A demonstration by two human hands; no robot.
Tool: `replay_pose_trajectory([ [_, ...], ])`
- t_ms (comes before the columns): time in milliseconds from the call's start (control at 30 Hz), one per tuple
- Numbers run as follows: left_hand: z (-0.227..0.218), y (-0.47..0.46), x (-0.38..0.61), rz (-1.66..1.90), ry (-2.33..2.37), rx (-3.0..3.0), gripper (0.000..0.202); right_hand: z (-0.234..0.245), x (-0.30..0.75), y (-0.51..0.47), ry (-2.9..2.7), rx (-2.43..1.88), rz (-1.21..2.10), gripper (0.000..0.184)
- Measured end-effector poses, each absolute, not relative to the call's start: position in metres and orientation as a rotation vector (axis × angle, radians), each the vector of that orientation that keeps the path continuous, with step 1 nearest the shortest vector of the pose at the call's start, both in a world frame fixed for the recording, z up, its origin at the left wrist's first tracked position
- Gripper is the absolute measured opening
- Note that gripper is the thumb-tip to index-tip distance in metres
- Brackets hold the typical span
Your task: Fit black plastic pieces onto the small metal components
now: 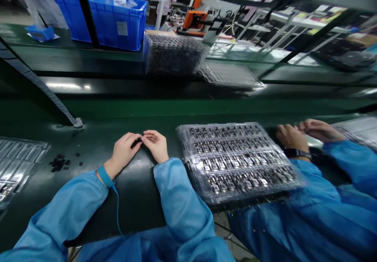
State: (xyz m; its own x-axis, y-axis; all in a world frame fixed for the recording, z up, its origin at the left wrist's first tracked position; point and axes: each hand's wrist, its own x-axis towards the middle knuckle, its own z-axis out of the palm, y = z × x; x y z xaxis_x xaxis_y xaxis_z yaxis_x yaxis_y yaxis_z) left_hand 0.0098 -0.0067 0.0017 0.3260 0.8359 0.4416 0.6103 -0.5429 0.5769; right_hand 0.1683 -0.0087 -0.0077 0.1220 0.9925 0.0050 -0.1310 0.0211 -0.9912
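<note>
L hand (123,152) & R hand (156,144) meet fingertip to fingertip on the dark bench (88,136), both pinched on a small black part (136,142) btwn them, centre of view. Looks like a fiddly hand-fit step on that part. Tray (235,163) of small boards sits at 3 o'clock, just beside the R sleeve. Loose black bits (60,163) lie at 9 o'clock. Co-worker's hands (291,136) work past the tray, also 3 o'clock. Blue crate (103,14) at 11. Next move prob. calls for a steady pinch, since the part's tiny & easy to drop.
</note>
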Motion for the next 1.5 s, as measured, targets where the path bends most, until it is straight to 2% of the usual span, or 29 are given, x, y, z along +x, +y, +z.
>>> replay_pose_trajectory([
  [433, 0.0002, -0.0038, 0.0075, 1.084, 1.245, 2.04, 0.021, -0.0047, 0.1702, -0.0104, -1.046, -1.142, 1.219, 0.033],
  [1133, 0.0035, -0.005, 0.0077, 1.1, 1.198, 2.075, 0.011, -0.0082, 0.1709, -0.0096, -1.065, -1.115, 1.213, 0.028],
  [1500, 0.0004, -0.0045, 0.0062, 1.111, 1.179, 2.08, 0.013, -0.0107, 0.1707, -0.0092, -1.075, -1.124, 1.188, 0.028],
])
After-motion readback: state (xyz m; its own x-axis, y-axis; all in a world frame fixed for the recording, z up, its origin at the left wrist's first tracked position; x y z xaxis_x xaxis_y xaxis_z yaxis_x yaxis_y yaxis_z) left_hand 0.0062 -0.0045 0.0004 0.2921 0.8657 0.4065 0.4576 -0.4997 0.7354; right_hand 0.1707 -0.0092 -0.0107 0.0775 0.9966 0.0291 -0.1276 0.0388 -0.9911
